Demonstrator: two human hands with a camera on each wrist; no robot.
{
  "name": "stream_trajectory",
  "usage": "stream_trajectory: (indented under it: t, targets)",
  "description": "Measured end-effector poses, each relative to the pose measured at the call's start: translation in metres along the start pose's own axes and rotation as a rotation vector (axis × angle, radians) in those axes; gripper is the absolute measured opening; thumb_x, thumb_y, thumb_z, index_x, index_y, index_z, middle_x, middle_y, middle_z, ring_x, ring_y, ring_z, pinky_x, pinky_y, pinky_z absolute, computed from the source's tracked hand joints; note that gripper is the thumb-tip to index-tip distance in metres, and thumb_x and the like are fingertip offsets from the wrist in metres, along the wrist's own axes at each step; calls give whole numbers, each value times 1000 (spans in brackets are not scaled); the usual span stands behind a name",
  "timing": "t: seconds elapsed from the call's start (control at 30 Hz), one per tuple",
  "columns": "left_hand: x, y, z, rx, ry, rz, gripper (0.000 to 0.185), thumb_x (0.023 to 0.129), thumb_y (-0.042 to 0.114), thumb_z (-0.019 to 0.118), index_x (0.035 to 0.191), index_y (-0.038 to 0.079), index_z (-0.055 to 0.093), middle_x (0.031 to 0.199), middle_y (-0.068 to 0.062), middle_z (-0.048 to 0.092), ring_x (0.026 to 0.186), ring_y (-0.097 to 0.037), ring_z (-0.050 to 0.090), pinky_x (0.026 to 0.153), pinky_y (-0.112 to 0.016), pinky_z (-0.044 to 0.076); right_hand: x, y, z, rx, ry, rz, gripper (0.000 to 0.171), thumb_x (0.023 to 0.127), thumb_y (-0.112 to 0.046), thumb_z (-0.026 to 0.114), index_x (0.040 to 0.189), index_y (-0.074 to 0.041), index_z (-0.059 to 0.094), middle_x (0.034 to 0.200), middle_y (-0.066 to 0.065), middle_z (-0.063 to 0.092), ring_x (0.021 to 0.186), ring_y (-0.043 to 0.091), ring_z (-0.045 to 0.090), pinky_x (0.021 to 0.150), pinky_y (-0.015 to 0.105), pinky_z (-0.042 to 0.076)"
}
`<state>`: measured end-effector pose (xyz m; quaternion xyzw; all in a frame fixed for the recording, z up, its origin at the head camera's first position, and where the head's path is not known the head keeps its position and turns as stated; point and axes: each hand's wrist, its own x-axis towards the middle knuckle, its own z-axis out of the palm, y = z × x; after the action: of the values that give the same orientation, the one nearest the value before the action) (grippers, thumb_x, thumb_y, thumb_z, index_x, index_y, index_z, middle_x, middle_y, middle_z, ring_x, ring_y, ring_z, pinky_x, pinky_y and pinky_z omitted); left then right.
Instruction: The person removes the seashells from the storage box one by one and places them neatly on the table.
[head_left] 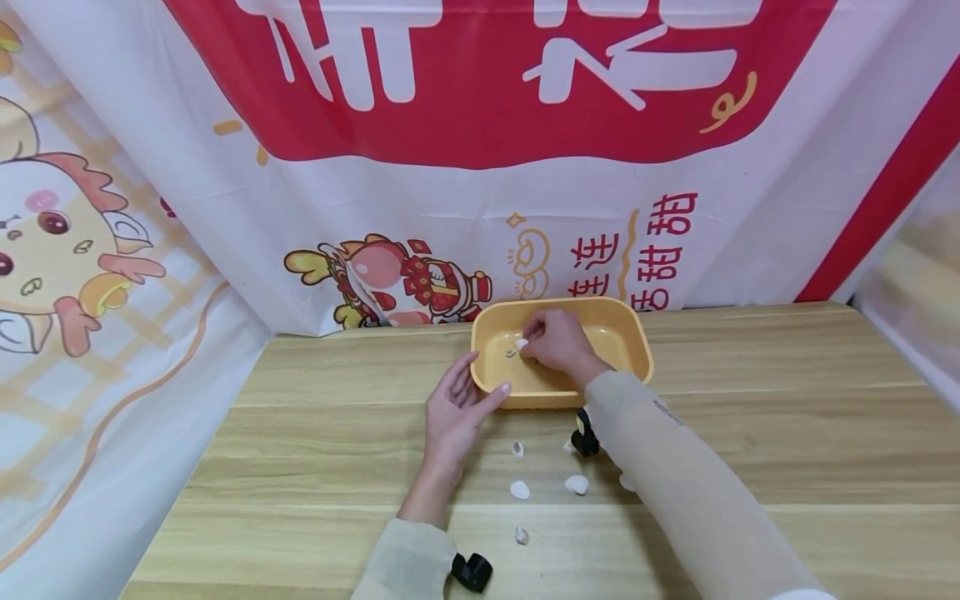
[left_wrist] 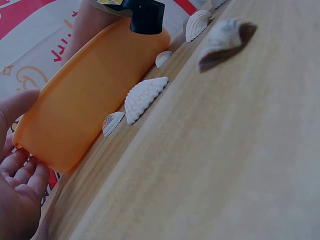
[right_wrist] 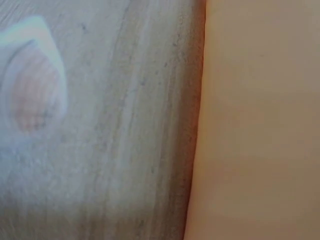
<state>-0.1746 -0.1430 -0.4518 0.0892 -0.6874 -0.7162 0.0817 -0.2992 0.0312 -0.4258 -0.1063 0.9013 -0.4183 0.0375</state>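
Observation:
A yellow-orange tray (head_left: 639,340) stands on the wooden table (head_left: 750,433) near its back edge. My right hand (head_left: 551,342) is inside the tray and pinches a small white shell (head_left: 521,343) above the tray floor. My left hand (head_left: 459,398) cups the tray's near-left corner with straight fingers; in the left wrist view the left hand (left_wrist: 20,185) touches the tray (left_wrist: 90,100) with its thumb above and fingers below. The right wrist view shows only the tray wall (right_wrist: 260,125) and a blurred shell (right_wrist: 32,90) on the wood.
Several white shells lie loose on the table in front of the tray, among them a ribbed shell (head_left: 520,489), another shell (head_left: 577,483) and a brownish shell (left_wrist: 225,40). Printed cloth (head_left: 480,167) hangs behind and at both sides.

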Motion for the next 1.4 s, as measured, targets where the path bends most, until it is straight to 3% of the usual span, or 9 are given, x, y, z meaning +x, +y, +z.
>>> stream_trajectory:
  t: [0.17,0.43,0.63,0.77,1.03,1.2,1.4]
  targets:
    - [0,0,1,-6,-1,-7,75,82,15,95,150,21,62,164,-11,54,154,-29,49,130,-42,42,-1,0,0,37,-17,8,20,82,-8,87,100,-2,78,92,10,78,81,16,66,68,20,54]
    - [-1,0,0,-3,-5,-8,74,84,16,93,150,22,61,164,-11,53,155,-29,49,130,-43,42,-5,-7,-9,198,-43,110,18,89,-13,84,105,-5,79,90,8,78,74,16,67,61,22,56]
    - [0,-1,0,-11,-10,3,75,84,15,93,151,20,60,165,-13,52,155,-30,49,130,-43,42,-16,-17,-22,297,-49,143,22,93,-13,83,113,-6,78,101,11,79,84,21,74,84,42,68]
    - [1,-2,0,-5,-12,-2,76,83,16,94,151,21,60,166,-12,52,156,-30,48,131,-42,41,-31,-21,-37,306,-38,132,26,94,-17,84,117,-7,77,109,13,79,90,23,76,92,48,68]
    - [2,-6,-2,5,-9,-13,77,82,19,95,151,23,60,166,-12,52,155,-30,48,131,-43,41,-67,-25,-66,285,6,66,29,94,-23,85,118,-8,77,104,12,80,86,22,76,89,50,69]
    - [2,-6,-3,4,-4,-13,77,82,19,95,151,23,60,165,-12,52,155,-31,49,130,-43,42,-95,-28,-79,287,13,30,30,93,-26,86,117,-11,78,104,10,79,87,23,73,82,41,68]
    - [2,-4,-2,4,-7,-15,78,82,17,95,151,22,60,165,-12,52,155,-30,49,130,-42,42,-128,-24,-85,358,-15,54,30,93,-23,87,117,-10,77,100,6,77,88,25,72,75,31,66]
